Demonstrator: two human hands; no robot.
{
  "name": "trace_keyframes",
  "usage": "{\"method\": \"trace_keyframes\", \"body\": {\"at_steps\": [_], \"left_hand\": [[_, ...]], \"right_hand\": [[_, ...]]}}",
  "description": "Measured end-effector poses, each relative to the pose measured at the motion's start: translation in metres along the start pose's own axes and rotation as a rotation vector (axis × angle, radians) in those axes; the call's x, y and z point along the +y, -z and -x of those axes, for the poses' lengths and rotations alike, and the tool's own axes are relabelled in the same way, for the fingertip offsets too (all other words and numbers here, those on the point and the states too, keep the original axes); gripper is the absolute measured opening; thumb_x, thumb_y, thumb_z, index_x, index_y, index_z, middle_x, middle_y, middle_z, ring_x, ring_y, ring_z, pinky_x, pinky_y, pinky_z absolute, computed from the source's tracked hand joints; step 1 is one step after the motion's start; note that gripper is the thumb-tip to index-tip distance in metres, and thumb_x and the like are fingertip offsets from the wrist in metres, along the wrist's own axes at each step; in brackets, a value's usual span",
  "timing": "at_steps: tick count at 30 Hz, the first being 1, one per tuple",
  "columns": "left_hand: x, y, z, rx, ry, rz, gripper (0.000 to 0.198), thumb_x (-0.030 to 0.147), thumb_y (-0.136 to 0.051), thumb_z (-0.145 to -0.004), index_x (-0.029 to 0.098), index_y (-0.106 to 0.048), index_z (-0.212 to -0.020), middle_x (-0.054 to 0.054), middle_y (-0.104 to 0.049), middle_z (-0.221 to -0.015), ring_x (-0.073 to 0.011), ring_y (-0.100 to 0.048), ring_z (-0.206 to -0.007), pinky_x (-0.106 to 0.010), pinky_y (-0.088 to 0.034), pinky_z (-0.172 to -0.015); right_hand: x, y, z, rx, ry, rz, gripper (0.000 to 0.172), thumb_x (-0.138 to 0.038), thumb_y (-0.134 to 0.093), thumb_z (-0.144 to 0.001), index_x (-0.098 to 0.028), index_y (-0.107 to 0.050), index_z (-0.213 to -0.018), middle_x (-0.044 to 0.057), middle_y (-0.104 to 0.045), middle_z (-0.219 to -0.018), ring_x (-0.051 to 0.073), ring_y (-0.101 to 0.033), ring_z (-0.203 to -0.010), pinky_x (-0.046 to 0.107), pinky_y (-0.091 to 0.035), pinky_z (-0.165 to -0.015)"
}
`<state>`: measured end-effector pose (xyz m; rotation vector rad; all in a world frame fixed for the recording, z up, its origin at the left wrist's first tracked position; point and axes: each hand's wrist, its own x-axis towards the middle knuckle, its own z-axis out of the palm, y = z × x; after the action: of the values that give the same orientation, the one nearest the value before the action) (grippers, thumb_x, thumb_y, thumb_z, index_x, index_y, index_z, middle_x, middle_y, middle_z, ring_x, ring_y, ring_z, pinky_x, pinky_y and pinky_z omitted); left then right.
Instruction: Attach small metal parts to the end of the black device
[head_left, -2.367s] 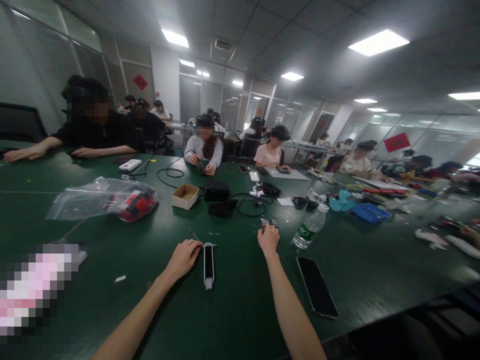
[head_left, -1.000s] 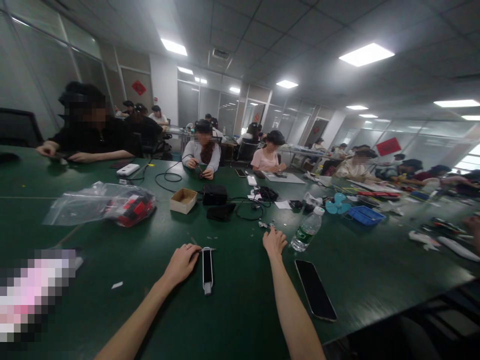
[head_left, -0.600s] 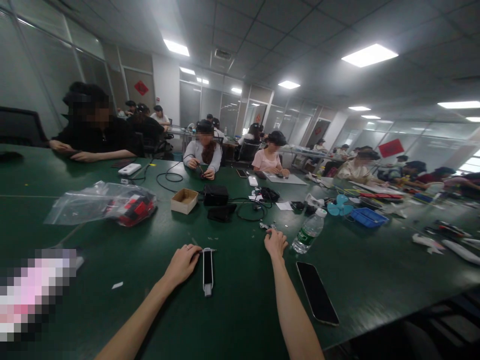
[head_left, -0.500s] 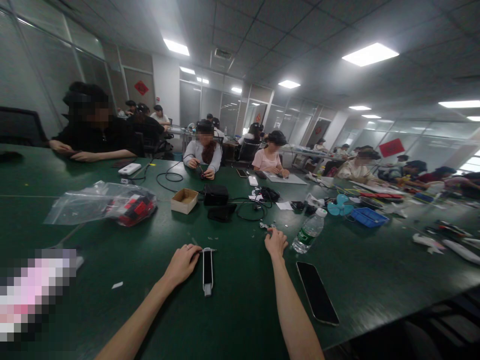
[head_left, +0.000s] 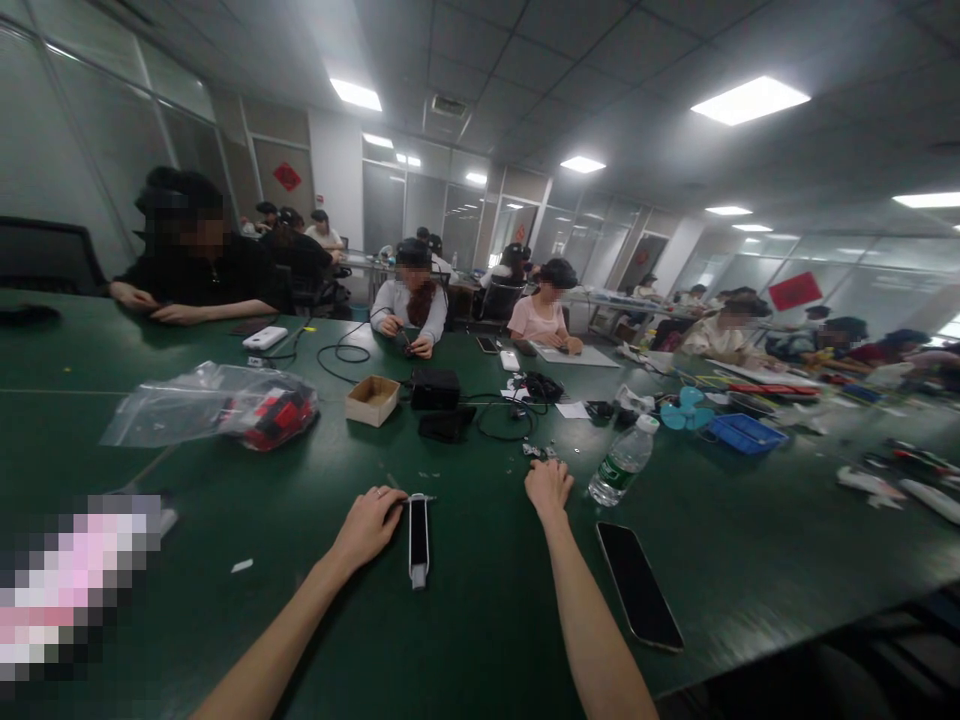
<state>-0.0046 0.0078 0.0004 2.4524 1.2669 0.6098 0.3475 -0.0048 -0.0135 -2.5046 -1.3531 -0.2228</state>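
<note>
The small parts (head_left: 541, 452) beyond the right hand (head_left: 549, 486) are too tiny to identify.

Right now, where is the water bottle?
In the head view, the water bottle is on the green table, just right of the right hand, beyond the dark phone.

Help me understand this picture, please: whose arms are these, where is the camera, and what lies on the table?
There is no machine here: a person wears one camera on the head, looking forward and down, so the two bare arms at the bottom are that person's own. The left hand touches the top end of a slim black-and-white device lying on the green table; whether it grips it is unclear. The right hand lies open, fingertips near some small loose parts. Nearby are a dark phone, a water bottle, a cardboard box and a plastic bag. Other people work at the far side.
</note>
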Motion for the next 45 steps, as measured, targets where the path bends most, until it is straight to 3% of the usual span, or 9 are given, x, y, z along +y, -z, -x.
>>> {"method": "trace_keyframes", "body": {"at_steps": [8, 13, 17, 23, 28, 32, 39, 45], "left_hand": [[0.009, 0.008, 0.003, -0.014, 0.013, 0.000, 0.030, 0.027, -0.039, -0.091, 0.022, -0.062, -0.110, -0.008, -0.065, -0.109, -0.0227, -0.058, -0.101, -0.037, -0.045, -0.085], [0.008, 0.007, 0.003, -0.015, 0.012, -0.002, 0.030, 0.026, -0.039, -0.091, 0.022, -0.061, -0.112, -0.007, -0.064, -0.109, -0.0222, -0.057, -0.099, -0.036, -0.044, -0.084], [0.006, 0.004, 0.004, -0.011, 0.017, 0.005, 0.029, 0.026, -0.040, -0.091, 0.022, -0.061, -0.111, -0.007, -0.064, -0.109, -0.0218, -0.057, -0.100, -0.036, -0.044, -0.084], [0.007, 0.002, 0.004, -0.002, 0.019, -0.024, 0.025, 0.024, -0.042, -0.092, 0.022, -0.061, -0.108, -0.006, -0.064, -0.107, -0.0211, -0.056, -0.100, -0.035, -0.042, -0.086], [0.010, 0.004, 0.006, 0.004, 0.005, -0.017, 0.024, 0.024, -0.042, -0.093, 0.022, -0.061, -0.107, -0.005, -0.064, -0.107, -0.0205, -0.056, -0.100, -0.034, -0.042, -0.083], [0.012, 0.003, 0.008, 0.017, 0.013, -0.033, 0.023, 0.022, -0.044, -0.092, 0.022, -0.061, -0.107, -0.005, -0.064, -0.105, -0.0209, -0.056, -0.099, -0.034, -0.041, -0.083], [0.012, -0.001, 0.011, 0.033, 0.007, -0.056, 0.023, 0.019, -0.045, -0.091, 0.023, -0.061, -0.107, -0.005, -0.064, -0.104, -0.0203, -0.055, -0.098, -0.034, -0.041, -0.083], [0.012, -0.001, 0.013, 0.041, 0.000, -0.057, 0.024, 0.020, -0.042, -0.093, 0.023, -0.060, -0.108, -0.005, -0.064, -0.105, -0.0199, -0.055, -0.097, -0.033, -0.041, -0.082]], "right_hand": [[0.002, 0.002, 0.007, 0.041, -0.001, -0.141, 0.037, -0.019, -0.043, -0.085, -0.026, -0.065, -0.115, 0.011, -0.056, -0.115, 0.027, -0.044, -0.109, 0.040, -0.032, -0.088], [0.003, 0.003, 0.010, 0.119, 0.085, -0.315, 0.025, -0.027, -0.046, -0.086, -0.022, -0.066, -0.100, 0.009, -0.060, -0.110, 0.026, -0.046, -0.108, 0.038, -0.035, -0.089], [0.002, 0.002, 0.012, 0.150, 0.178, -0.510, 0.026, -0.030, -0.045, -0.087, -0.018, -0.065, -0.096, 0.009, -0.065, -0.103, 0.024, -0.052, -0.101, 0.035, -0.039, -0.088], [-0.031, 0.005, 0.031, 0.050, 0.350, -0.733, 0.031, -0.034, -0.044, -0.088, -0.016, -0.067, -0.097, 0.009, -0.068, -0.097, 0.021, -0.059, -0.089, 0.032, -0.047, -0.081], [-0.079, 0.015, 0.070, -0.065, 0.514, -0.813, 0.029, -0.033, -0.045, -0.089, -0.019, -0.069, -0.097, 0.007, -0.069, -0.093, 0.019, -0.061, -0.084, 0.031, -0.049, -0.075], [-0.105, 0.016, 0.095, -0.158, 0.560, -0.851, 0.028, -0.031, -0.046, -0.088, -0.020, -0.069, -0.097, 0.006, -0.068, -0.091, 0.019, -0.061, -0.080, 0.032, -0.050, -0.074], [-0.103, 0.012, 0.097, -0.245, 0.461, -0.856, 0.028, -0.039, -0.048, -0.085, -0.020, -0.068, -0.095, 0.006, -0.066, -0.084, 0.020, -0.061, -0.073, 0.033, -0.051, -0.068], [-0.102, 0.013, 0.099, -0.260, 0.484, -0.848, 0.025, -0.036, -0.050, -0.084, -0.022, -0.069, -0.094, 0.006, -0.065, -0.084, 0.019, -0.061, -0.070, 0.031, -0.052, -0.062]]}}
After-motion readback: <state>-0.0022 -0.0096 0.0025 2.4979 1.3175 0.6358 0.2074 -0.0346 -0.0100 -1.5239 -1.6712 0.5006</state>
